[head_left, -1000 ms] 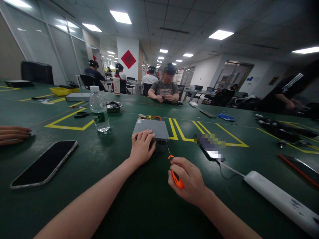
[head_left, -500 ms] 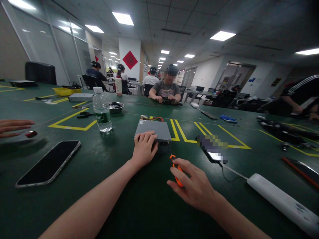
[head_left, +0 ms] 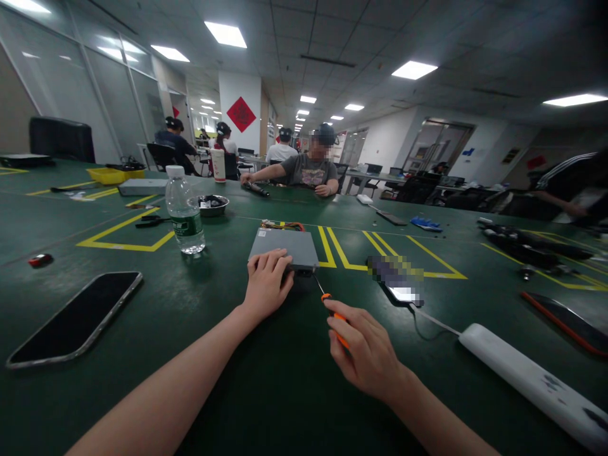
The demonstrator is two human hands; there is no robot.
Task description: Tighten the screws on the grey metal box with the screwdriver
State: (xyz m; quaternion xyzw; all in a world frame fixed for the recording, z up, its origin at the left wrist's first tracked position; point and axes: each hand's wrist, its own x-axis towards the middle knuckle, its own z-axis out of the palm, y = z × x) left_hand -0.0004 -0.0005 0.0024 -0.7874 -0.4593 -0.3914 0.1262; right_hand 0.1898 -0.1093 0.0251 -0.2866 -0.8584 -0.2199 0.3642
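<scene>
A flat grey metal power supply lies on the green table, with coloured wires coming out at its far side. My left hand grips its near left part, fingers over the top and thumb along the front. In my right hand is a screwdriver with an orange and black handle, fingers closed around it. Its thin shaft points at the near right corner of the power supply, where the tip seems to touch; the exact contact is too small to make out.
To the left are a phone, a water bottle and a metal bowl. On the right lie a lit phone on a cable and a white power strip. A person sits opposite. Yellow tape marks the table.
My right fingers have closed more around the screwdriver handle. Another person's hand at the left edge has gone from view. The person opposite has stretched an arm sideways. My view has shifted slightly.
</scene>
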